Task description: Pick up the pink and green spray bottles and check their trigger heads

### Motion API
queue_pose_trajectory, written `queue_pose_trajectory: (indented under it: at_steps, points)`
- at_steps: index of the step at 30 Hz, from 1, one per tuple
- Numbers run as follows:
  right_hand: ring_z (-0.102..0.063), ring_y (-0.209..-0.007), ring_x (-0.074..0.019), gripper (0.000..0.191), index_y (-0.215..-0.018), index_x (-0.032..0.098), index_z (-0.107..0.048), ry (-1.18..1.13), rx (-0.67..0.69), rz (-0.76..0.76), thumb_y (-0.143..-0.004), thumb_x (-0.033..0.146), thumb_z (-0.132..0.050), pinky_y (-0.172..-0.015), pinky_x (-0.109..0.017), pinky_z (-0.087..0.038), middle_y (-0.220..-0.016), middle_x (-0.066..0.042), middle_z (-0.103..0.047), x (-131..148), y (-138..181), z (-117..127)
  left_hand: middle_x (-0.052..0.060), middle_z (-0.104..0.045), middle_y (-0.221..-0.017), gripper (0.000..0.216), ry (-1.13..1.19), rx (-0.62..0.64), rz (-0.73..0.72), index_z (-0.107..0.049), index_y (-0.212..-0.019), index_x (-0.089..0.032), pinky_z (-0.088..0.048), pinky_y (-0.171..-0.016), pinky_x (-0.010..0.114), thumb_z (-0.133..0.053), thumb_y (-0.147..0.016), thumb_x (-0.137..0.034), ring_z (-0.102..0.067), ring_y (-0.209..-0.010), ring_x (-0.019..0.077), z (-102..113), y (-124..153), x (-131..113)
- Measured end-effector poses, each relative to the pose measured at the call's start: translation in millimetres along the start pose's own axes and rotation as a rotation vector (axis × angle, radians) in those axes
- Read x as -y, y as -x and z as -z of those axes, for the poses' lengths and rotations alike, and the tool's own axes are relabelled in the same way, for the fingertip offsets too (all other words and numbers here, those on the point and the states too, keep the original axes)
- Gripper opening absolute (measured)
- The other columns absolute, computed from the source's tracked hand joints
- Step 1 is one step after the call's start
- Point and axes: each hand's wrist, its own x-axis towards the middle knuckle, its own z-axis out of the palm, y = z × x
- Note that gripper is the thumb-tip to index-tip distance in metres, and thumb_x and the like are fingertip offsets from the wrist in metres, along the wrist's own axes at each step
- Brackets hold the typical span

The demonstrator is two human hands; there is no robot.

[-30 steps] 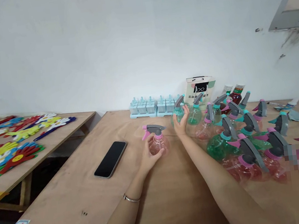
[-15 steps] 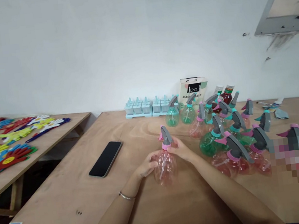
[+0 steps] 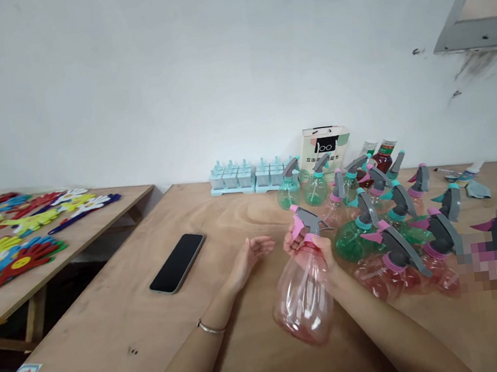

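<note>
A clear pink spray bottle (image 3: 303,303) with a grey and pink trigger head hangs tilted over the table, its base toward me. My right hand (image 3: 317,250) is wrapped round its neck, fingers near the pink trigger. To the left of the bottle, my left hand (image 3: 252,258) is raised with its fingers stretched out, touching nothing. On the right stand several more spray bottles, among them a green one (image 3: 349,240) and a pink one (image 3: 377,276) close to my right forearm.
A black phone (image 3: 177,263) lies left of my hands. Light blue ice-pop moulds (image 3: 232,179) and a printed paper bag (image 3: 328,149) stand by the wall. Colourful hand-shaped clappers (image 3: 26,261) cover the left table. A blurred patch hides part of the right side.
My left hand has let go of the pink spray bottle. My right hand has lifted and tilted the bottle, bringing it right and nearer to me.
</note>
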Motion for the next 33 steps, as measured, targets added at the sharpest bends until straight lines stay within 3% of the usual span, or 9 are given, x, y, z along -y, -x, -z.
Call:
queue_pose_trajectory:
  at_steps: [5,8,12,14,19,21,24,28,33]
  points:
    - [-0.069,-0.073,-0.02,0.035,-0.093,0.024,-0.063,0.029,-0.031,0.013,-0.065,0.039,-0.078,-0.079,-0.036,-0.057,-0.071,0.0,-0.07,-1,2,-1,0.014,-0.069,-0.113,0.07,0.027,0.089,0.093,-0.064,-0.11,-0.016,-0.044,-0.094,0.041,-0.046,-0.082,-0.077,-0.063,-0.103,0.0268,-2,5,8]
    - [-0.071,-0.078,-0.0232,0.037,-0.09,0.024,-0.063,0.143,-0.073,0.028,-0.063,0.042,-0.081,-0.08,-0.039,-0.058,-0.076,-0.002,-0.073,-3,0,1,0.017,-0.065,-0.122,0.078,0.162,0.366,0.219,-0.059,-0.122,-0.017,-0.048,-0.089,0.043,-0.038,-0.082,-0.081,-0.064,-0.106,0.0297,-9,17,-2]
    - [-0.073,-0.085,-0.0251,0.035,-0.087,0.024,-0.065,0.198,-0.172,0.07,-0.063,0.043,-0.082,-0.089,-0.044,-0.056,-0.088,-0.004,-0.076,-5,-3,4,0.015,-0.058,-0.133,0.074,0.14,0.622,0.328,-0.048,-0.136,-0.022,-0.046,-0.095,0.051,-0.058,-0.08,-0.07,-0.061,-0.114,0.033,-23,35,-18]
    - [-0.073,-0.094,-0.0266,0.032,-0.084,0.023,-0.066,0.211,-0.196,0.089,-0.064,0.042,-0.082,-0.096,-0.046,-0.053,-0.096,-0.005,-0.077,-5,-6,5,0.014,-0.055,-0.137,0.07,0.001,0.53,0.222,-0.048,-0.136,-0.024,-0.044,-0.1,0.051,-0.067,-0.079,-0.061,-0.057,-0.12,0.0328,-31,40,-21]
    - [-0.067,-0.114,-0.0287,0.029,-0.085,0.021,-0.07,0.276,-0.4,0.179,-0.063,0.034,-0.082,-0.108,-0.047,-0.045,-0.11,-0.007,-0.076,-5,-14,11,0.013,-0.056,-0.128,0.086,-0.613,-0.057,-0.244,-0.051,-0.131,-0.023,-0.034,-0.111,0.055,-0.087,-0.058,-0.051,-0.05,-0.124,0.0349,-44,41,-18]
    - [-0.067,-0.114,-0.0291,0.026,-0.085,0.022,-0.069,0.241,-0.439,0.196,-0.064,0.033,-0.08,-0.106,-0.047,-0.046,-0.109,-0.006,-0.076,-4,-15,11,0.014,-0.05,-0.134,0.09,-0.643,-0.191,-0.354,-0.049,-0.132,-0.023,-0.031,-0.113,0.055,-0.085,-0.057,-0.056,-0.044,-0.131,0.0365,-43,41,-19]
    - [-0.067,-0.114,-0.029,0.023,-0.087,0.023,-0.069,0.181,-0.39,0.234,-0.067,0.031,-0.076,-0.105,-0.048,-0.047,-0.11,-0.006,-0.076,-1,-14,7,0.015,-0.04,-0.147,0.081,-0.349,-0.084,-0.165,-0.041,-0.137,-0.027,-0.039,-0.107,0.051,-0.071,-0.071,-0.065,-0.045,-0.133,0.034,-35,39,-25]
    - [-0.065,-0.119,-0.028,0.035,-0.101,0.023,-0.071,0.23,-0.344,0.253,-0.067,0.032,-0.073,-0.111,-0.047,-0.042,-0.114,-0.006,-0.075,6,-12,-2,0.014,-0.057,-0.129,0.066,0.01,0.269,0.284,-0.044,-0.128,-0.027,-0.051,-0.086,0.047,-0.068,-0.077,-0.062,-0.068,-0.097,0.0264,-30,39,-24]
    - [-0.061,-0.124,-0.0295,0.045,-0.11,0.023,-0.071,0.304,-0.361,0.246,-0.067,0.037,-0.072,-0.111,-0.048,-0.041,-0.116,-0.007,-0.074,14,-12,-11,0.006,-0.055,-0.116,0.065,-0.042,0.09,-0.058,-0.045,-0.115,-0.025,-0.05,-0.088,0.037,-0.084,-0.067,-0.042,-0.062,-0.099,0.0207,-46,44,-3]
